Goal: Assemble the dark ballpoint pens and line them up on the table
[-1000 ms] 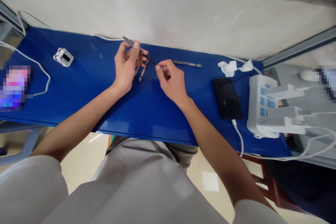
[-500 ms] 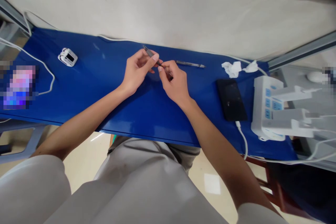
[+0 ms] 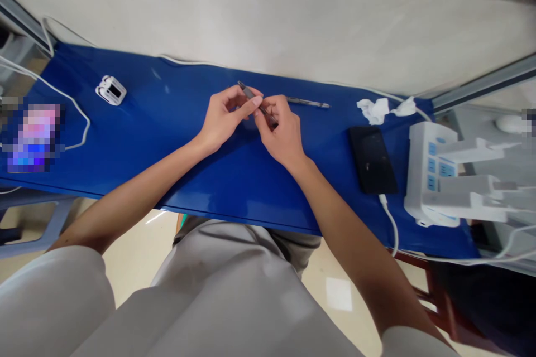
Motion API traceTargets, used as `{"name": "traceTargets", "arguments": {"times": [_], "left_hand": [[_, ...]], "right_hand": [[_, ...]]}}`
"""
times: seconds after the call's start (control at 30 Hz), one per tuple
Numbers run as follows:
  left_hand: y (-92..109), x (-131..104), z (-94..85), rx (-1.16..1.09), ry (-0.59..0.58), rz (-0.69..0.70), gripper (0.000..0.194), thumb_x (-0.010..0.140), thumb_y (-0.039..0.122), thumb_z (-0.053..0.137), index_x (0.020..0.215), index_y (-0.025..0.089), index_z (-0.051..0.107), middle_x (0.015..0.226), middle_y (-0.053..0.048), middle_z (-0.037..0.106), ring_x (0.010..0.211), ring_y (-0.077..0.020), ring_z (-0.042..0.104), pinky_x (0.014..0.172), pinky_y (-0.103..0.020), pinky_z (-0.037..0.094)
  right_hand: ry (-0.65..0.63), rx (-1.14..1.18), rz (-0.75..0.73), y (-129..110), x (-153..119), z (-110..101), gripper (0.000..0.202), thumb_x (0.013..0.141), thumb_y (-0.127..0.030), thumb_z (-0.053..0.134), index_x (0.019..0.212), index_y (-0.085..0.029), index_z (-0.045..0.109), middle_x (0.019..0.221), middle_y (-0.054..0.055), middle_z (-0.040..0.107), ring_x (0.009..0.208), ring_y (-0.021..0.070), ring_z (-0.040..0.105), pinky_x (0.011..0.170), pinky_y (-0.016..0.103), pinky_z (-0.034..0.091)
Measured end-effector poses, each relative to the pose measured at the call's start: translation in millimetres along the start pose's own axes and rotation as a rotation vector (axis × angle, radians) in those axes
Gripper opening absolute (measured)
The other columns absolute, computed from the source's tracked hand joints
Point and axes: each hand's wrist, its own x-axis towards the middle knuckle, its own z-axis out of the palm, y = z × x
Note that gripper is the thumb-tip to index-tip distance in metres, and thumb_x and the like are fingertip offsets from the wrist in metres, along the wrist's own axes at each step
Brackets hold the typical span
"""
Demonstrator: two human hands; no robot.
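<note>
The slim grey pen [image 3: 251, 93] sits between both hands above the middle of the blue tabletop [image 3: 167, 122], its long axis running from about ten o'clock down to four o'clock. Its upper end pokes out past the left hand [image 3: 224, 117], whose thumb and forefinger pinch the barrel; the lower end disappears under the fingers of the right hand [image 3: 282, 134], which close on it from the four o'clock side. Both hands touch it and each other, so neither is clearly nearer. The barrel looks smooth, hard and thin.

At three o'clock from the hands a second pen [image 3: 307, 102] lies flat, pointing along the tabletop's length. Further that way are crumpled white tissue [image 3: 373, 110], a glossy black phone [image 3: 373, 159] and a white power strip [image 3: 431, 178]. At nine o'clock rests a small white device [image 3: 111, 90].
</note>
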Motion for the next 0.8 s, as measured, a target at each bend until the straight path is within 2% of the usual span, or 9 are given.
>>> {"name": "traceTargets", "arguments": {"times": [0.1,0.2,0.43,0.63,0.8], "left_hand": [[1.5,-0.5,0.5,0.007,-0.006,-0.004,0.041,0.091,0.062,0.091,0.1,0.024,0.078,0.099,-0.006,0.078,0.087,-0.019,0.074,0.077,-0.034,0.063],[1.5,-0.6,0.2,0.026,-0.015,0.008,0.041,0.092,0.063,0.09,0.099,0.024,0.079,0.102,-0.007,0.079,0.089,-0.0198,0.074,0.076,-0.034,0.063],[0.7,-0.4,-1.2,0.059,-0.002,0.033,0.043,0.093,0.065,0.087,0.101,0.023,0.08,0.097,-0.006,0.08,0.085,-0.0185,0.074,0.075,-0.032,0.062],[1.6,-0.7,-0.9,0.046,-0.008,0.027,0.042,0.094,0.065,0.086,0.105,0.024,0.081,0.099,-0.006,0.081,0.084,-0.0183,0.075,0.073,-0.031,0.061],[0.2,0.0,-1.8,0.035,-0.001,0.019,0.041,0.093,0.063,0.088,0.105,0.024,0.081,0.098,-0.005,0.081,0.085,-0.0189,0.076,0.075,-0.031,0.062]], "right_hand": [[-0.003,0.019,0.004,1.4,-0.8,0.6,0.038,0.112,-0.066,0.06,0.122,-0.029,0.061,0.083,0.0,0.067,0.072,0.0231,0.063,0.072,0.039,0.056],[0.002,0.035,0.001,3.0,-0.3,0.7,0.037,0.113,-0.065,0.059,0.117,-0.029,0.063,0.086,0.002,0.069,0.072,0.0236,0.064,0.072,0.039,0.056],[0.002,0.004,-0.041,-0.6,3.7,-1.6,0.048,0.115,-0.072,0.05,0.104,-0.027,0.066,0.088,0.005,0.069,0.08,0.0243,0.065,0.077,0.039,0.055],[0.058,0.026,-0.017,-1.4,1.1,1.2,0.045,0.112,-0.072,0.058,0.119,-0.028,0.061,0.089,0.002,0.068,0.077,0.0225,0.065,0.072,0.036,0.054],[0.028,-0.003,-0.041,-2.5,2.0,-0.1,0.044,0.114,-0.07,0.053,0.105,-0.027,0.063,0.086,0.002,0.067,0.075,0.0218,0.062,0.075,0.038,0.053]]}}
